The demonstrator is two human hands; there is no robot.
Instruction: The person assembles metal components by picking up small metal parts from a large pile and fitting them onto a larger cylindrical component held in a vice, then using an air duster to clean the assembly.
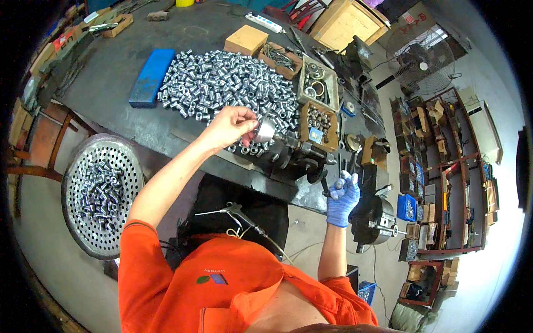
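My bare left hand [229, 129] is at the front of a shiny metal chuck [266, 131] on a small bench machine [304, 158]. Its thumb and fingers are pinched together, and whatever sits between them is too small to make out. On the machine's other side, my right hand [343, 201], in a pale blue glove, is closed round the end of a dark crank handle [325, 184]. A large heap of short metal fittings [222, 83] spreads over the bench just beyond my left hand. More of these fittings [101, 191] lie in a round perforated metal pan at the left.
A blue box [152, 77] borders the heap. Trays of rings [319, 83] and small parts [320, 119] stand behind the machine. An air blow gun [236, 212] hangs near my lap. A larger chuck [373, 221], a fan [423, 65] and shelves [444, 183] are at the right.
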